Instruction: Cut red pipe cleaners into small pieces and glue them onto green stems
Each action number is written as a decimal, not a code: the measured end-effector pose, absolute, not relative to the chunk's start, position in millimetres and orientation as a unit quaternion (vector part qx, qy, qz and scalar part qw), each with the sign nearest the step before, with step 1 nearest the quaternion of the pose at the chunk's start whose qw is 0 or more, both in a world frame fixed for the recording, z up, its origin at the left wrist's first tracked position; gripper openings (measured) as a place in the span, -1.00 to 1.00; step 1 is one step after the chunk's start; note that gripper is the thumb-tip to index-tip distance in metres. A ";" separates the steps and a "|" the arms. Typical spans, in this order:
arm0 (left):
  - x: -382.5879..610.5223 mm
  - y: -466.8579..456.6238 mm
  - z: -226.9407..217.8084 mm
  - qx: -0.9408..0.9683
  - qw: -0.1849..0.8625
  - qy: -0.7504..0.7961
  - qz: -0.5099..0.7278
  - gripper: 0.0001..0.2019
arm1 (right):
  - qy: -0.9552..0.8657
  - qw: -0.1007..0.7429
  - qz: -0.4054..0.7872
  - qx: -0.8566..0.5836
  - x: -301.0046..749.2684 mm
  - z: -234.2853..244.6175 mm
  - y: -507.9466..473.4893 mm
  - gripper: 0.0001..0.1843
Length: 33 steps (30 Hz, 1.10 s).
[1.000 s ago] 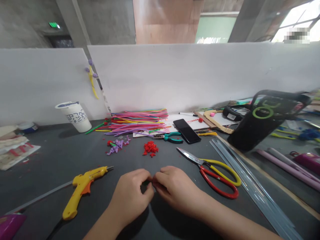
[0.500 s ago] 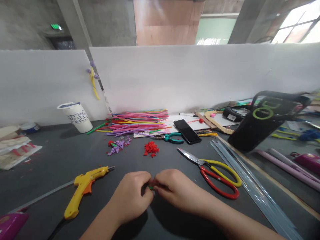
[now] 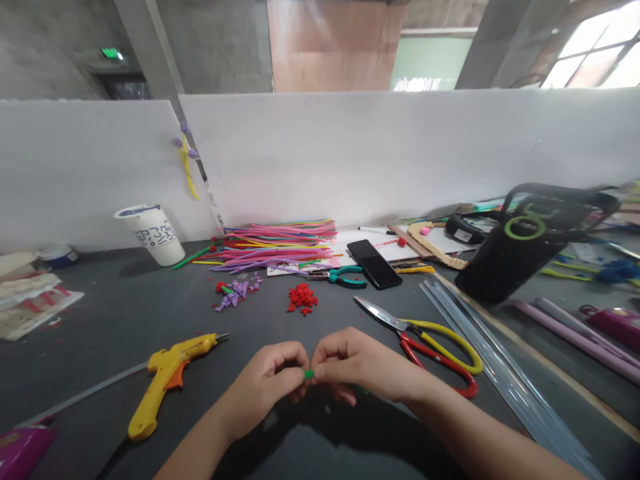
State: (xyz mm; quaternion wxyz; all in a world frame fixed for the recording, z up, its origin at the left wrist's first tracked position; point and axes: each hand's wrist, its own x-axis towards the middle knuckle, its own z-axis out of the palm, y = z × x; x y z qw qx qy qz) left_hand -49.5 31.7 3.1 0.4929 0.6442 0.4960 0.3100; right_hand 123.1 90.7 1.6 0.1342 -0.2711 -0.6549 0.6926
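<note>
Both hands meet low in the middle of the dark table. My left hand (image 3: 273,383) and my right hand (image 3: 353,365) each pinch a small green piece (image 3: 309,374) held between their fingertips, a little above the tabletop. Just to the right lie scissors (image 3: 425,343) with red and yellow handles, blades open. A yellow glue gun (image 3: 167,373) rests on the table to the left. Beyond the hands sit a small heap of red bits (image 3: 301,297) and a scatter of purple bits (image 3: 235,292).
A pile of coloured sticks (image 3: 277,248), teal-handled pliers (image 3: 340,275) and a black phone (image 3: 374,262) lie further back. A white cup (image 3: 153,233) stands back left. A black bag (image 3: 530,240) and long clear rods (image 3: 500,373) are on the right. White partition boards (image 3: 375,153) close the far edge.
Both hands have lifted slightly off the table and turned, so the green piece between the fingertips now shows clearly.
</note>
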 end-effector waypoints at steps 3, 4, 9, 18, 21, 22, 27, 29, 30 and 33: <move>-48.9 29.0 5.7 0.748 0.284 0.521 0.298 -0.90 | -0.631 0.167 0.706 -0.274 123.1 1.0 93.0 -0.89; -48.9 28.3 5.9 0.778 0.220 0.515 0.286 -0.88 | -0.628 0.171 0.709 -0.273 123.3 0.9 93.7 -0.88; -50.7 27.4 3.1 0.836 0.122 0.480 0.237 -0.80 | -0.626 0.163 0.713 -0.269 125.9 1.2 97.2 -0.88; -46.8 31.6 3.6 0.728 0.290 0.554 0.280 -0.76 | -0.637 0.127 0.718 -0.248 128.2 -0.7 100.0 -0.87; -46.3 31.4 4.4 0.704 0.333 0.559 0.285 -0.75 | -0.639 0.124 0.718 -0.245 128.3 1.0 99.8 -0.87; -46.5 31.5 4.7 0.688 0.355 0.560 0.294 -0.77 | -0.640 0.128 0.716 -0.248 128.7 2.0 100.0 -0.87; -51.0 33.6 7.3 0.586 0.487 0.560 0.326 -0.81 | -0.640 0.172 0.697 -0.274 130.7 7.6 101.0 -0.87; -52.5 34.3 7.8 0.558 0.513 0.560 0.335 -0.82 | -0.663 0.166 0.674 -0.281 130.2 9.2 99.0 -0.88; -52.8 34.4 7.7 0.549 0.521 0.560 0.338 -0.83 | -0.685 0.162 0.652 -0.283 129.7 10.0 97.4 -0.88; -52.3 34.6 6.1 0.534 0.537 0.561 0.335 -0.87 | -0.764 0.171 0.551 -0.290 127.6 12.9 91.7 -0.86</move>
